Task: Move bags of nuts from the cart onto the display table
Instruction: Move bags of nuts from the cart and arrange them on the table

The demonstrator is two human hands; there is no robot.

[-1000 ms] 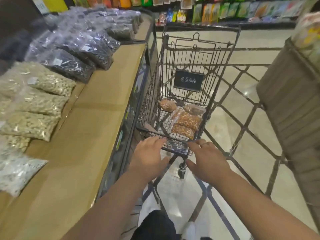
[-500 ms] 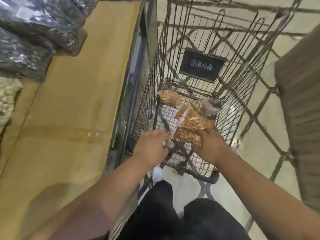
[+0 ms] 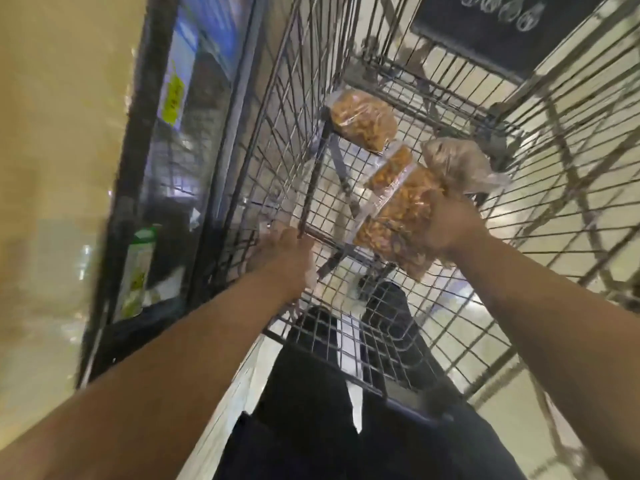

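Note:
Inside the wire cart (image 3: 277, 116), my right hand (image 3: 453, 226) is shut on a clear bag of orange-brown nuts (image 3: 401, 220), lifted a little off the cart floor. Farther in lie another bag of brown nuts (image 3: 362, 119), a small bag (image 3: 391, 168) and a greyish bag (image 3: 457, 164). My left hand (image 3: 280, 251) is down in the cart's near left corner, fingers curled over a bit of clear plastic bag (image 3: 311, 273) whose contents are hidden. The tan display table (image 3: 52, 133) lies to the left, blurred.
The table's dark front edge (image 3: 138, 202) carries yellow and green labels and runs close along the cart's left side. A black sign (image 3: 502, 32) hangs on the cart's far wall. My dark trousers (image 3: 311, 427) and pale tiled floor show below.
I have leaned in over the cart, and both hands went from the handle down inside it. My right hand took hold of the nut bag and raised it; my left closed in the corner.

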